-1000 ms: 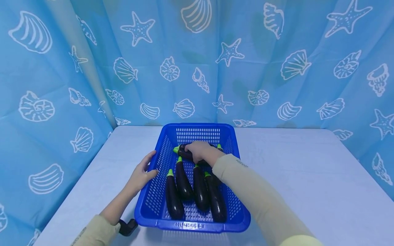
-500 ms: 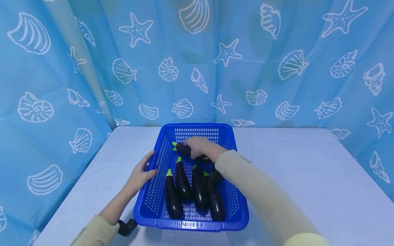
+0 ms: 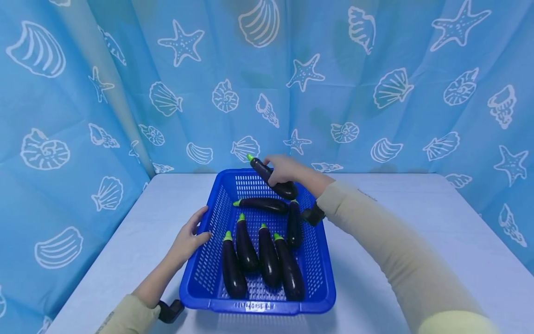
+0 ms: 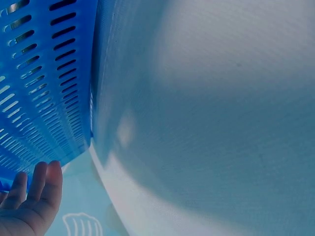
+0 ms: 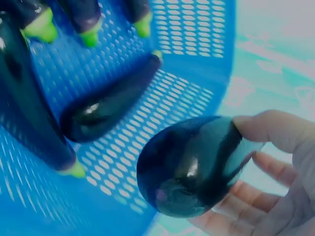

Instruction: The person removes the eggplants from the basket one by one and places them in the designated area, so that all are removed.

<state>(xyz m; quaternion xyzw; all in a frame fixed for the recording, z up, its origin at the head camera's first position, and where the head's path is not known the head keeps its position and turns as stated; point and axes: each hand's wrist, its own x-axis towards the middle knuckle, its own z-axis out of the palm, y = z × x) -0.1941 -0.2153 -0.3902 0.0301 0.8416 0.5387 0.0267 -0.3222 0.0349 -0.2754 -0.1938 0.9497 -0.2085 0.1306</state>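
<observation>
In the head view, my right hand [image 3: 284, 170] grips an eggplant [image 3: 262, 170] and holds it tilted above the back of the blue basket [image 3: 251, 305]. The right wrist view shows the thumb and fingers around this dark, glossy eggplant [image 5: 184, 172], its rounded end facing the camera. My left hand [image 3: 187, 240] rests at the basket's left rim, thumb over the edge and fingers extended along the outside. In the left wrist view, those fingers [image 4: 47, 189] lie beside the slotted wall. Inside the basket, one eggplant [image 3: 263, 204] lies crosswise and another eggplant [image 3: 294, 225] lies along the right wall.
Several more eggplants [image 3: 269, 260] lie side by side in the front half of the basket, green stems pointing back. A white-covered table [image 3: 388, 208] extends on both sides. Blue curtains [image 3: 258, 83] with shell prints stand behind and at the sides.
My right hand has lifted an eggplant up from the basket's back area, towards the back rim. The crosswise eggplant beneath is now uncovered. The left hand stays at the rim.
</observation>
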